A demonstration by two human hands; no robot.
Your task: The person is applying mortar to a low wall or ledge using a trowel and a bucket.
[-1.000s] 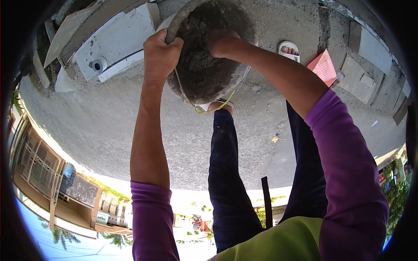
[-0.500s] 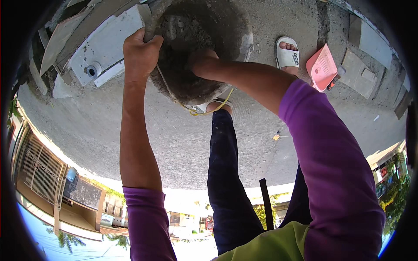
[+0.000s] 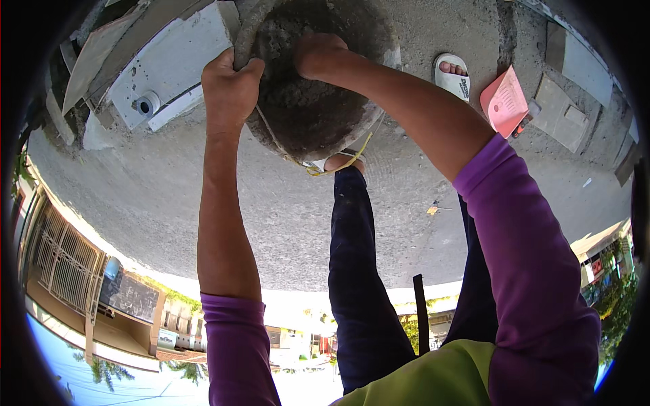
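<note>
A round bucket [image 3: 308, 141], crusted with grey cement, stands on the pavement at the top of the view. Dark grey wet mix [image 3: 277, 37] lies inside it. At the left, my left hand [image 3: 230, 84] is closed around the bucket's rim. Down inside the bucket is my right hand [image 3: 318, 55], its fingers curled over the mix. Whatever those fingers hold is hidden beneath the hand. A yellow cord [image 3: 345, 164] hangs off the bucket's near side, beside my slippered foot.
White-grey slabs [image 3: 169, 57] with a short pipe [image 3: 147, 103] lie left of the bucket. To its right are my other white slipper [image 3: 452, 78], a pink dustpan [image 3: 504, 101] and a flat grey panel [image 3: 562, 114]. Grey pavement [image 3: 284, 223] spreads around my legs.
My right hand has moved up and away, toward the far side of the bucket's inside. My left hand stays on the rim. The whole view has shifted slightly.
</note>
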